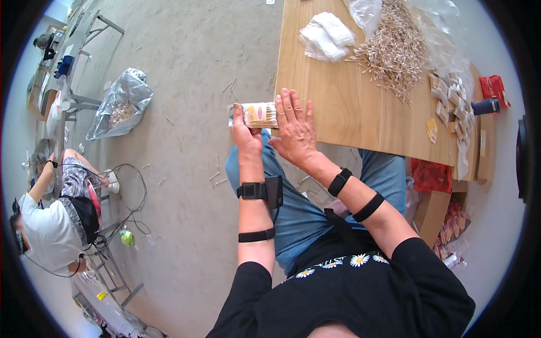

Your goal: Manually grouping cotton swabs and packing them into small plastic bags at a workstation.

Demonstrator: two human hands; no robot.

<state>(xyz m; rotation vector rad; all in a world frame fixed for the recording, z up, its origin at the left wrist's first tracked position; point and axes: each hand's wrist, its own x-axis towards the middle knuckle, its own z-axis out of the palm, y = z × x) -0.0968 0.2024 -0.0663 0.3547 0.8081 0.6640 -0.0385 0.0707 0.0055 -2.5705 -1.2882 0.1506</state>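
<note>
A clear pack of cotton swabs (pixel 260 115) with a yellow and white label lies across my left hand (pixel 247 138), just off the left edge of the wooden table (pixel 349 118). The left thumb presses on top of the pack and the other fingers are mostly hidden under it. My right hand (pixel 297 135) lies flat, fingers stretched out, over the table's corner. Its fingers meet the right end of the pack. Farther back on the table is a large heap of loose cotton swabs (pixel 394 53), with a stack of empty clear bags (pixel 328 36) to its left.
On the table's right side are small filled packs (pixel 459 107), a yellow card (pixel 431 130) and a red package (pixel 494 90). A cardboard box (pixel 431 211) stands below. On the floor at left sits a clear bag of swabs (pixel 121 112); another person (pixel 53 225) works beyond cables.
</note>
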